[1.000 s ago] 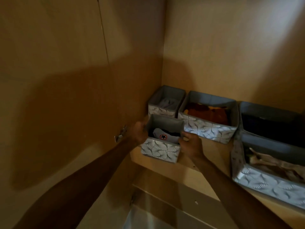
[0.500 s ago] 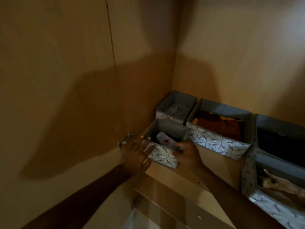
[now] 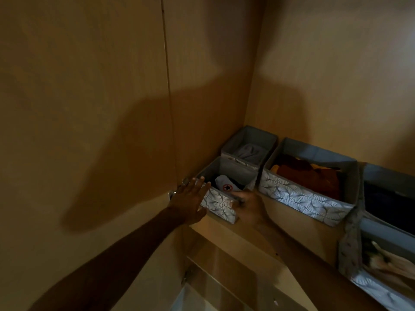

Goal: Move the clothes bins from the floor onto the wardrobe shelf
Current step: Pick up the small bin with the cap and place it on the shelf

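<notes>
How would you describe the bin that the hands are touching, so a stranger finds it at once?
Look at the wardrobe shelf and go to its left corner. Two small bins stand there, one behind the other; it is the front small bin, at the shelf edge. Only it holds a grey garment with a red-ringed black star.

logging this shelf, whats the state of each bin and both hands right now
front small bin: on shelf, open top, star-print cloth inside
back small bin: in corner, grey cloth inside
long bin: on shelf, rust and yellow clothes
left hand: open, flat on bin's side
right hand: gripping bin's front rim
</notes>
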